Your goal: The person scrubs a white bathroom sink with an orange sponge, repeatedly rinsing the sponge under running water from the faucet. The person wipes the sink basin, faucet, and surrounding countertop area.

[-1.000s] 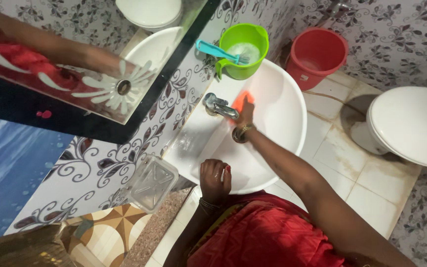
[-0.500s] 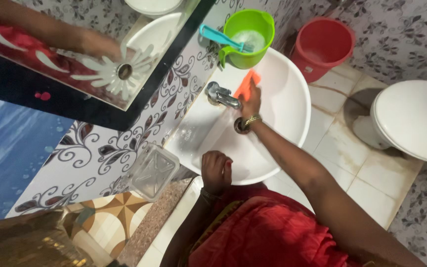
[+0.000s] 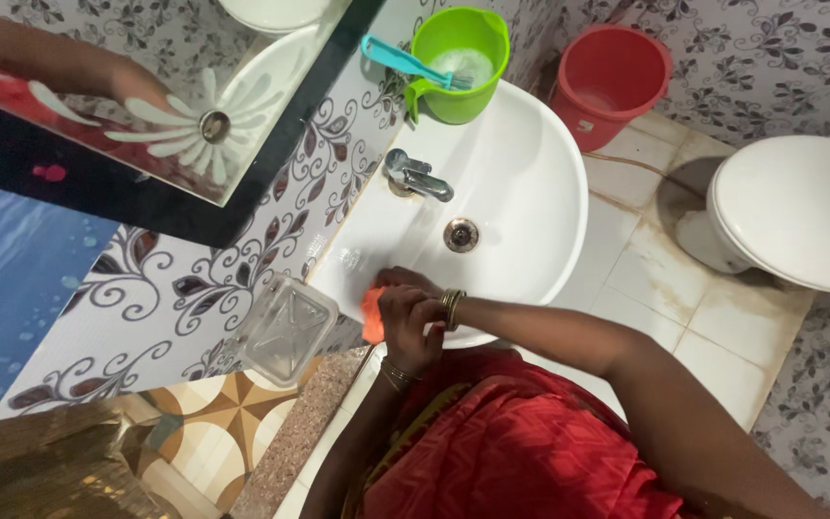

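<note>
**Cloth brought back to the near rim**

My right hand (image 3: 405, 293) has left the far side by the chrome tap (image 3: 417, 179) and now sits at the near left rim of the white round ceramic basin (image 3: 530, 183), fingers curled tight around the small orange cleaning cloth (image 3: 372, 315). My left hand (image 3: 413, 336) rests fisted just beneath it, touching; whether it grips anything I cannot tell. The bunched cloth runs along the rim, pointing down toward me. Floral wall tiles surround us; a green plastic jug (image 3: 458, 67) stands behind the basin.
</note>
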